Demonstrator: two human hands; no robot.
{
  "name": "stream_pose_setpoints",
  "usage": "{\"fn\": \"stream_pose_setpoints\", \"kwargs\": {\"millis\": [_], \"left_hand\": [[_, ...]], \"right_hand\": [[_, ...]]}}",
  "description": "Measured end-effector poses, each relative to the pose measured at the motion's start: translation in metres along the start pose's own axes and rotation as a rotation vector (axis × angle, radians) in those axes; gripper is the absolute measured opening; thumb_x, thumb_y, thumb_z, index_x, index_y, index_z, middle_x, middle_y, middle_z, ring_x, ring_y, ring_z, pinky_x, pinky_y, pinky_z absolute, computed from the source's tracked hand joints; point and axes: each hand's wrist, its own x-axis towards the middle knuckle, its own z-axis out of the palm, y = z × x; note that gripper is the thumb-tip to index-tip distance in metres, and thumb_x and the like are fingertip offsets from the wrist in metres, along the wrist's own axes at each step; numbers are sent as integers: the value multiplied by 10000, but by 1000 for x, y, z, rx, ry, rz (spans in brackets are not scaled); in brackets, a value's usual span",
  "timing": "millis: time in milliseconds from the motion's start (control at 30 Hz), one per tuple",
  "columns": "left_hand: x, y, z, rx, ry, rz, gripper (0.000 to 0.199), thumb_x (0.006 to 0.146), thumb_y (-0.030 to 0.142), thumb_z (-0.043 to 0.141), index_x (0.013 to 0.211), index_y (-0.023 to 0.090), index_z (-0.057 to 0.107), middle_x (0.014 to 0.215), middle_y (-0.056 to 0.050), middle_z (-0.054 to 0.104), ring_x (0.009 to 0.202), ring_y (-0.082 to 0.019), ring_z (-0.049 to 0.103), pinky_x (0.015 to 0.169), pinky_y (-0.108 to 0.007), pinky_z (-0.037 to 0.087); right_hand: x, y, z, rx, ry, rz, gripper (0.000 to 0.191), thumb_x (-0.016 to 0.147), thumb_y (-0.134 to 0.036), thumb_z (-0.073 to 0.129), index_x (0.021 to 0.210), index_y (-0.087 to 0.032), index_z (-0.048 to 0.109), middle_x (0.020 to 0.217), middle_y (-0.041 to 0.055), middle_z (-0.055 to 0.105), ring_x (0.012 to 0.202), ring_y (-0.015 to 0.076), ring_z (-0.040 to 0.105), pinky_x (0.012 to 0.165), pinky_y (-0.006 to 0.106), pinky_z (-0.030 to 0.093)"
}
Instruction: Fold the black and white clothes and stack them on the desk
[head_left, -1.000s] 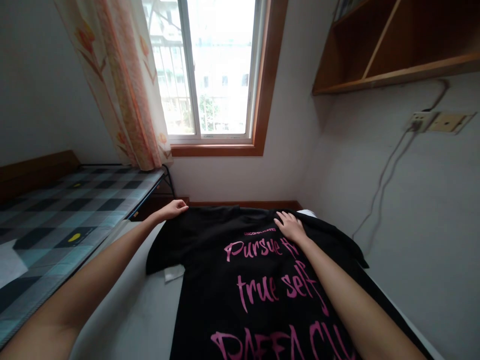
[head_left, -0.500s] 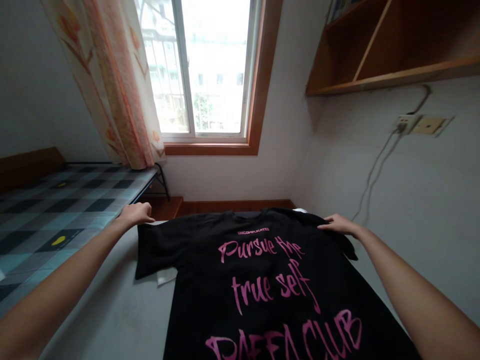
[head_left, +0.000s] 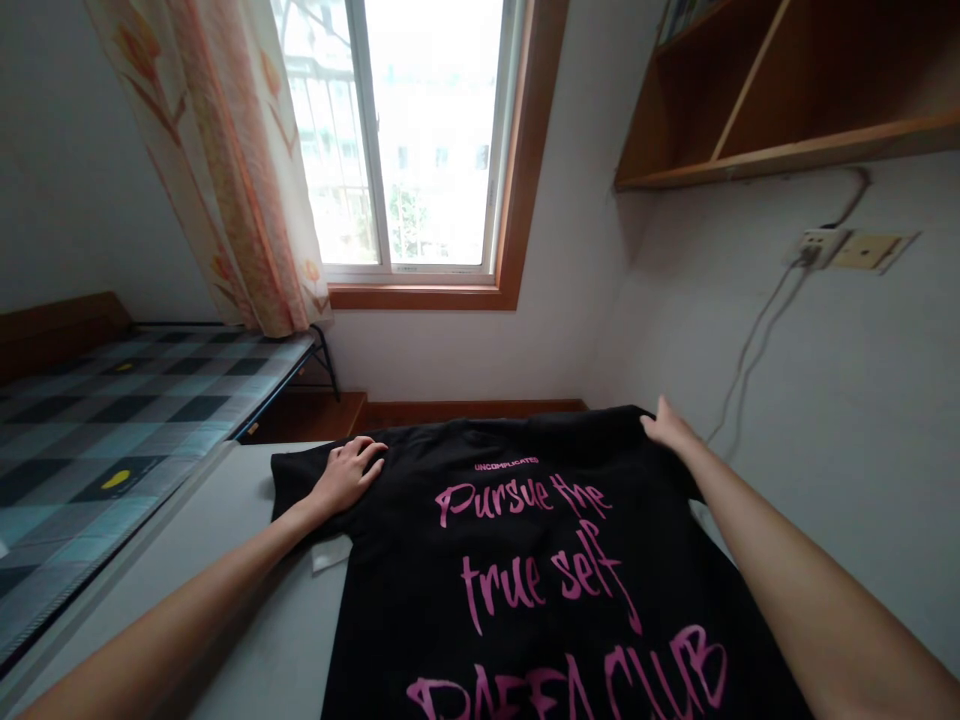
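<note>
A black T-shirt (head_left: pixel 420 520) with pink lettering lies spread on a pale tabletop (head_left: pixel 202 620), its collar toward the window. My left hand (head_left: pixel 349 472) rests on the shirt near the left shoulder, fingers stretched out over the fabric. At the right shoulder, my right hand (head_left: pixel 669 424) pinches the shirt's edge and lifts it slightly. The right sleeve is partly hidden behind my forearm. A small white piece (head_left: pixel 331 553) shows from under the left sleeve.
A bed with a checked cover (head_left: pixel 172 400) stands to the left. Ahead are a curtain (head_left: pixel 225 180) and a window (head_left: pixel 435 150). A wooden shelf (head_left: pixel 795 150) hangs at upper right, above a wall socket (head_left: pixel 821 245) with a dangling cable.
My left hand has moved right, from the sleeve's end onto the shoulder area. My right hand has closed on the right shoulder edge, which is now raised a little.
</note>
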Motion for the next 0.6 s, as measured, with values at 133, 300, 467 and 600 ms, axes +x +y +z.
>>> {"fn": "stream_pose_setpoints", "kwargs": {"millis": [133,300,467,600], "left_hand": [[-1,-4,3,-9,-13,-28,451,943,446,344,1296,276,568,1360,-94,524,1269,-269,463,1042,-437,309],[4,-4,3,58,-34,-236,573,925,531,336,1397,240,480,1469,-129,447,1382,-312,332,1095,-506,219],[12,-2,0,103,-10,-364,709,880,637,331,1353,140,511,1392,-201,491,1297,-353,403,1038,-522,290],[12,4,-3,139,53,-349,668,870,627,352,1237,119,583,1277,-215,544,1178,-359,485,967,-500,346]], "right_hand": [[-20,-26,35,-7,-242,-84,566,939,-371,358,1413,-82,468,1387,190,531,1245,280,524,1004,387,420],[-62,-60,51,-168,-93,-137,593,965,-477,285,1459,-179,422,1534,168,340,1401,343,310,1111,541,240],[-98,-84,53,-124,-144,-235,616,971,-537,245,1474,-220,405,1560,133,301,1435,305,254,1150,488,186],[-123,-87,52,-81,-163,-282,642,956,-579,256,1477,-232,400,1573,113,276,1444,296,233,1159,474,181]]}}
